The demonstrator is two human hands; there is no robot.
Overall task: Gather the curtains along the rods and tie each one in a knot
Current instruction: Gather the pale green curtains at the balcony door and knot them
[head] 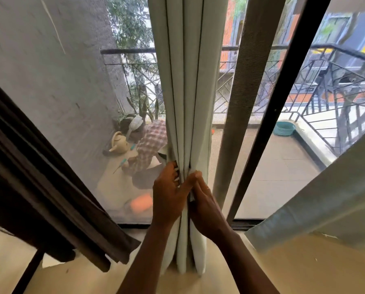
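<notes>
A pale green-white curtain (188,81) hangs gathered in narrow vertical folds at the middle of the view, down to the floor. My left hand (168,198) grips the folds from the left, fingers curled behind the fabric and thumb across the front. My right hand (204,206) presses against the folds from the right, its fingertips tucked into a pleat beside the left thumb. A dark brown curtain (50,177) hangs bunched at the left. Another pale curtain (325,198) slants across the lower right.
Behind the curtains stand a mesh screen (71,102) and a dark sliding door frame (283,102). On the balcony outside, a person in a checked shirt (149,145) crouches by a watering can (119,143). A teal basin (284,128) sits near the metal railing (336,81).
</notes>
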